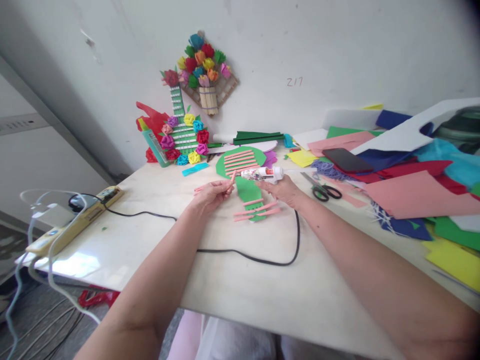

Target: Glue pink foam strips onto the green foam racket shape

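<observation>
Between the fingertips of my left hand [216, 194] is a thin pink paper strip [233, 178], held up at a slant. My right hand [282, 192] grips a white hot glue gun [262, 173], its nozzle pointing left at or very near the strip; I cannot tell whether they touch. Beneath both hands lies a green guitar-shaped cutout [245, 190]. Pink strips [243, 161] run in rows across its wide body. More pink strips [258, 211] lie across its narrow end, some reaching past the edges. Another pink strip [198, 189] shows beside my left hand.
Black-handled scissors [325, 191], a phone [347, 160] and heaped coloured paper [420, 192] lie to the right. A flower-trimmed guitar [183, 132] and a glue bottle [154, 144] stand behind. A black cord [255, 258] loops across the table from a power strip [77, 220].
</observation>
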`<control>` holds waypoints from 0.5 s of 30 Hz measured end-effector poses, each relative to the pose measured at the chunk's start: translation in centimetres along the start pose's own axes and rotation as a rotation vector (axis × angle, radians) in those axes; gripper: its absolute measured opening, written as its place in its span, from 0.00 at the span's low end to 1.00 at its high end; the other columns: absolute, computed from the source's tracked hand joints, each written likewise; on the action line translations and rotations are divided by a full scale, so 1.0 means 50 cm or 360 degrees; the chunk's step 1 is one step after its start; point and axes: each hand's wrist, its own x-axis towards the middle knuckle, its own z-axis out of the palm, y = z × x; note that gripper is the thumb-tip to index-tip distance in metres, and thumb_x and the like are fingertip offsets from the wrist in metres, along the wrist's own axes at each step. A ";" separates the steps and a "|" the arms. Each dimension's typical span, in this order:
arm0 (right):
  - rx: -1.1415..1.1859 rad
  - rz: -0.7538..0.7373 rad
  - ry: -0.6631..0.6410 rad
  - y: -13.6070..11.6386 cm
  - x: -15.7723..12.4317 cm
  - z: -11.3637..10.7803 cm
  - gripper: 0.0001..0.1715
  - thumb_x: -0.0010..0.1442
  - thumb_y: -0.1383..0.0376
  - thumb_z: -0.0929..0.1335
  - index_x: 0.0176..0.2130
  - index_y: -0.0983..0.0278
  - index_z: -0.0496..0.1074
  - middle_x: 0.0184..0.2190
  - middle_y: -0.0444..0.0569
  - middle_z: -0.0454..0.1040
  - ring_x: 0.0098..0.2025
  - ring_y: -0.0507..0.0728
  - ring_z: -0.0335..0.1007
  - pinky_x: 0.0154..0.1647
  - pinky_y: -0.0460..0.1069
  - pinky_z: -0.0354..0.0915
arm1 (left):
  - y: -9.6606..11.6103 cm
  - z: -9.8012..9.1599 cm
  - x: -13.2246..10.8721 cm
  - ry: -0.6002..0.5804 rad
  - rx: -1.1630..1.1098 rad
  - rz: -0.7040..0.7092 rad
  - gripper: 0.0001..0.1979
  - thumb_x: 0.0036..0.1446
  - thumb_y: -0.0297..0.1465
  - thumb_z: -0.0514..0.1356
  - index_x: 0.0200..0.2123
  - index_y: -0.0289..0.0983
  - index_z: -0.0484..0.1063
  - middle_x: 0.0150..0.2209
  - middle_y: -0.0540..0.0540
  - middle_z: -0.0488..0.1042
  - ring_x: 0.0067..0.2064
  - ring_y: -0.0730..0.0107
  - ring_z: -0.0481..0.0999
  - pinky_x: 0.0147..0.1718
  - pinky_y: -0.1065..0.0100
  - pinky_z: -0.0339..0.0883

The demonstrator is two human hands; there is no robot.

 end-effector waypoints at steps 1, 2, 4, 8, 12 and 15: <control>0.0000 -0.0009 0.0006 0.000 0.000 -0.001 0.18 0.42 0.54 0.70 0.28 0.66 0.71 0.15 0.43 0.65 0.18 0.50 0.60 0.17 0.44 0.56 | 0.000 0.000 0.000 -0.0005 0.0009 0.0000 0.09 0.42 0.27 0.65 0.28 0.28 0.73 0.21 0.48 0.67 0.22 0.81 0.64 0.21 0.77 0.57; 0.0000 -0.0019 0.0013 0.000 0.000 -0.002 0.18 0.42 0.54 0.70 0.28 0.66 0.71 0.15 0.43 0.65 0.18 0.50 0.59 0.17 0.44 0.56 | 0.000 0.000 0.000 -0.0007 0.0017 0.0002 0.09 0.42 0.28 0.65 0.28 0.28 0.73 0.21 0.48 0.67 0.22 0.81 0.64 0.21 0.77 0.57; -0.0004 -0.0033 0.0015 0.000 0.000 -0.004 0.18 0.43 0.54 0.70 0.29 0.66 0.71 0.15 0.43 0.65 0.18 0.49 0.58 0.16 0.44 0.55 | -0.001 -0.001 0.000 -0.0013 0.0023 0.0005 0.09 0.42 0.28 0.65 0.27 0.28 0.74 0.21 0.48 0.67 0.22 0.81 0.64 0.21 0.77 0.57; -0.0030 0.0001 0.0009 -0.003 -0.001 -0.006 0.19 0.44 0.53 0.69 0.30 0.66 0.71 0.17 0.43 0.67 0.17 0.48 0.55 0.15 0.43 0.55 | -0.001 -0.003 0.002 -0.0026 0.0022 -0.0011 0.09 0.42 0.28 0.65 0.28 0.28 0.74 0.20 0.48 0.67 0.22 0.80 0.64 0.21 0.77 0.57; -0.0018 0.0017 -0.0002 -0.005 -0.002 -0.006 0.21 0.44 0.53 0.69 0.31 0.66 0.71 0.18 0.43 0.67 0.17 0.48 0.56 0.14 0.43 0.55 | -0.002 -0.004 0.003 -0.0011 0.0010 -0.0022 0.09 0.41 0.28 0.65 0.28 0.28 0.74 0.21 0.48 0.67 0.22 0.80 0.64 0.21 0.77 0.57; -0.0005 -0.0031 -0.0007 -0.002 0.000 -0.005 0.19 0.44 0.54 0.69 0.31 0.66 0.72 0.17 0.43 0.66 0.19 0.49 0.59 0.16 0.43 0.56 | -0.002 -0.005 0.003 0.0003 -0.0012 -0.0024 0.09 0.41 0.27 0.65 0.28 0.27 0.73 0.21 0.48 0.67 0.22 0.81 0.65 0.21 0.77 0.57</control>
